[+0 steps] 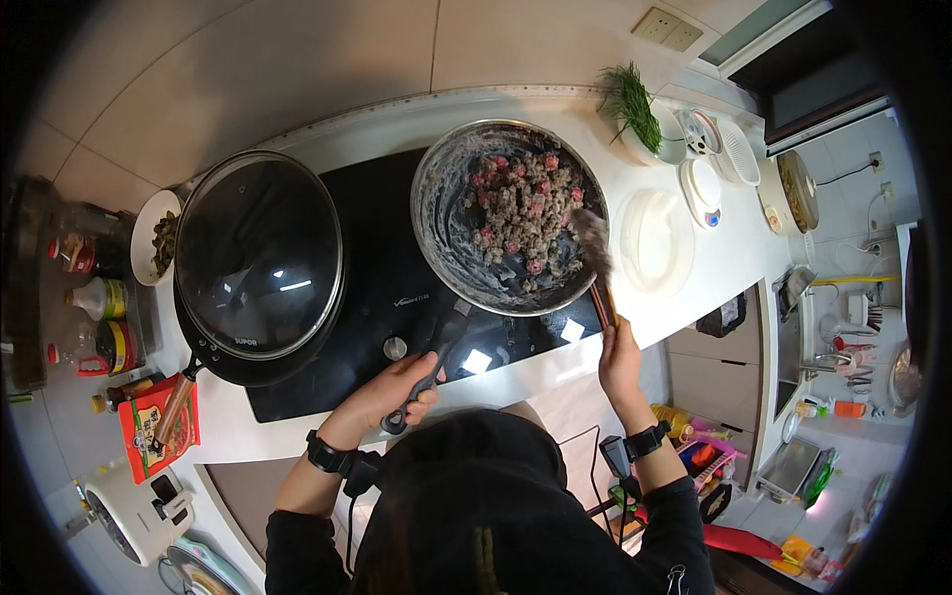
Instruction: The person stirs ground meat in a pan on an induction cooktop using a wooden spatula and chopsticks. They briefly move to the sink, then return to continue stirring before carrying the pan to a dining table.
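Note:
My left hand [401,387] is closed around the black handle [446,335] of a frying pan [446,256], which sits on the right of the black cooktop [379,260]. Pale residue smears the pan's inner wall. Lumpy greyish food [524,212] with pinkish-red pieces lies in it, mostly towards the middle and right. In my right hand [621,361] is a wooden spatula [604,290], pointing up along the pan's right rim. Its coated head looks blurred, and I cannot tell whether it touches the food.
A lidded wok [260,253] stands left, its wooden handle [172,413] over a red packet [141,439]. Behind it are a bowl of dark food [149,260] and several bottles [111,335]. Right of the pan stand a translucent bowl [658,238], a scale [701,195] and green stalks [636,111] in a bowl.

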`<state>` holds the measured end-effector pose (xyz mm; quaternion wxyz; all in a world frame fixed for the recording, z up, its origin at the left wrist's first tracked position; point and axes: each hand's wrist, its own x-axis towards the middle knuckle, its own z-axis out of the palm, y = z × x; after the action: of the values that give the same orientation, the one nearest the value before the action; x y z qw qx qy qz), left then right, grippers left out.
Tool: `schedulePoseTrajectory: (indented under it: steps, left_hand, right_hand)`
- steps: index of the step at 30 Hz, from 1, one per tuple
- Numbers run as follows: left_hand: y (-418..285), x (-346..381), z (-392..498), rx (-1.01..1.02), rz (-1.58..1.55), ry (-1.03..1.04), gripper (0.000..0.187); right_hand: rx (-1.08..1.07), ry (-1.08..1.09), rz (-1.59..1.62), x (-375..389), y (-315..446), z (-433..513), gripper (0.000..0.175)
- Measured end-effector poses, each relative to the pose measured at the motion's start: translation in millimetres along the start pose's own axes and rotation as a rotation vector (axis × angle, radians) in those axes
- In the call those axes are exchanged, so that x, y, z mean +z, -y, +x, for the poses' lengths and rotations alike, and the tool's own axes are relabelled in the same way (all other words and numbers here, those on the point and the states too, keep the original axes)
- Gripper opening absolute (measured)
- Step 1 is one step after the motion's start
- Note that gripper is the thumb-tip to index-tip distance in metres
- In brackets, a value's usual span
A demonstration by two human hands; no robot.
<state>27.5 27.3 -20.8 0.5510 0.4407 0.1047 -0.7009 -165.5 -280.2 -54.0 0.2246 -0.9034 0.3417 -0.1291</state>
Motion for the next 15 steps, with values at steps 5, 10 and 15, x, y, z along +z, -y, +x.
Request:
schedulePoseTrajectory:
  steps: [5, 10, 15]
  left_hand:
    - [0, -2, 2, 0.002, 0.007, 0.01, 0.039]
    - [0, -6, 3, -0.008, 0.005, 0.04, 0.037]
    - [-4, -15, 6, -0.018, -0.007, 0.088, 0.036]
  right_hand:
    - [0.008, 0.076, -0.008, -6, -1, 7, 0.016]
    - [0.192, 0.194, 0.154, -46, 26, 24, 0.024]
    - [0.25, 0.412, 0.038, -132, 72, 69, 0.022]
